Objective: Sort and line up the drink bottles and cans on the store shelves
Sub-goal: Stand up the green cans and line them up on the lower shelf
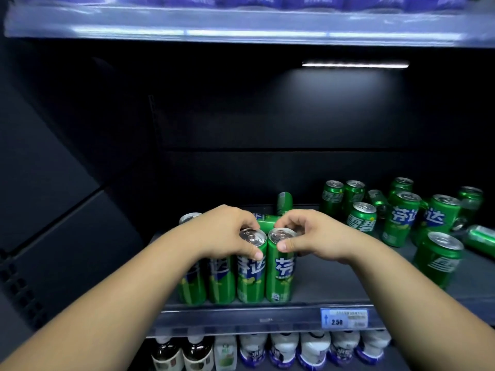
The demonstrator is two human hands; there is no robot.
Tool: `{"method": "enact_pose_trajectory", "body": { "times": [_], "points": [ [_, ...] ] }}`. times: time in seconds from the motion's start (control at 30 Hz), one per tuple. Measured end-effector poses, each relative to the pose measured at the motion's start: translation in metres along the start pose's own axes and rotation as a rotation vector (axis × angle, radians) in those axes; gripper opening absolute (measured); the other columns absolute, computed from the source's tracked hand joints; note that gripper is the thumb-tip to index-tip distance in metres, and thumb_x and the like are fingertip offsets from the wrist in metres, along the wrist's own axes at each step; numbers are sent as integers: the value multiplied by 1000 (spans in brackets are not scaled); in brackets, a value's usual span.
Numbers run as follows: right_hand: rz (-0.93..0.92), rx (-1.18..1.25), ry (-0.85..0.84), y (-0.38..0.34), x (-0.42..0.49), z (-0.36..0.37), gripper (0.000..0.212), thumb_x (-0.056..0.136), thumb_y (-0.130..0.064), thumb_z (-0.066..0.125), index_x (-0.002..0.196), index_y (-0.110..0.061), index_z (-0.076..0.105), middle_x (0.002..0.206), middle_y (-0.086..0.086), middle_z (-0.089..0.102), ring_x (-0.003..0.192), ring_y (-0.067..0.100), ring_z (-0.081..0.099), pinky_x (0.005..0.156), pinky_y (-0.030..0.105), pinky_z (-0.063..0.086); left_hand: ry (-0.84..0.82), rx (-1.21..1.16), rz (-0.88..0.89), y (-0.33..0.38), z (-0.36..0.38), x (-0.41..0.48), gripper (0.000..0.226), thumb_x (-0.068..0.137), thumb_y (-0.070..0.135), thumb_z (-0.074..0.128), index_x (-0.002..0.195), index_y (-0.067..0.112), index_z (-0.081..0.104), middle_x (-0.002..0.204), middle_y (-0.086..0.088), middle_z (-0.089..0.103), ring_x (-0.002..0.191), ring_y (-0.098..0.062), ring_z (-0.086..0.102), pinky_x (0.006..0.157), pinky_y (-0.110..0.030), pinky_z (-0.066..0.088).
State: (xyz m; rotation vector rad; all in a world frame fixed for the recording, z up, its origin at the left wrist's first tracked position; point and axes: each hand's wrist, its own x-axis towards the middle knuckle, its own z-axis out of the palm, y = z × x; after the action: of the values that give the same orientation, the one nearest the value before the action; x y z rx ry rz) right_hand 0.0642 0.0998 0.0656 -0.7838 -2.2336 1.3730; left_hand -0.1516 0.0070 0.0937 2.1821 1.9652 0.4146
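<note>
While the left hand (227, 231) pinches one green can (251, 274) by its top and the right hand (318, 234) pinches its neighbour (280, 274), two lined-up cans (221, 285) stand left of the grip at the shelf edge (267, 307); scattered cans (401, 218) to its right, some toppled, await sorting.

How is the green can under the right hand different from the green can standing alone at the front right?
The held can is tall and thin; the lone can is shorter and fatter. The right hand pinches the held can's top; no hand touches the lone can. The held can stands in a tight front row beside the neighbour can the left hand grips; the lone can stands apart from that row. Both are green, upright and silver-topped.
</note>
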Motion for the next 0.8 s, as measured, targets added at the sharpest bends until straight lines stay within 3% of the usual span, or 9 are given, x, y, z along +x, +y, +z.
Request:
{"method": "enact_pose_trajectory", "body": {
  "times": [0.17,0.4,0.53,0.8],
  "points": [
    [20,3,30,2,0,2,43,57,-35,89,90,-17,67,74,-9,65,68,15,57,60,35,46,12,5,3,0,1,-3,62,65,60,82,118,33,65,99,13,68,88,-5,62,76,-24,48],
    [27,-8,27,1,0,1,38,63,-31,91,89,-18,65,72,-11,65,66,10,57,61,35,47,9,3,0,0,1,-2,65,63,61,82,119,33,65,104,12,69,92,-6,63,84,-28,52],
    [26,-67,59,1,0,2,53,48,-51,89,85,-22,65,77,-6,66,68,10,60,60,34,51,10,7,3,0,2,-2,63,63,61,82,117,32,66,103,12,70,93,-7,63,85,-30,52],
    [0,-120,89,6,1,3,61,46,-59,88,87,-21,63,77,-4,65,69,12,57,63,38,48,-14,49,1,2,1,0,61,63,60,82,114,31,66,100,12,70,89,-7,63,83,-30,53]
  ]
}}
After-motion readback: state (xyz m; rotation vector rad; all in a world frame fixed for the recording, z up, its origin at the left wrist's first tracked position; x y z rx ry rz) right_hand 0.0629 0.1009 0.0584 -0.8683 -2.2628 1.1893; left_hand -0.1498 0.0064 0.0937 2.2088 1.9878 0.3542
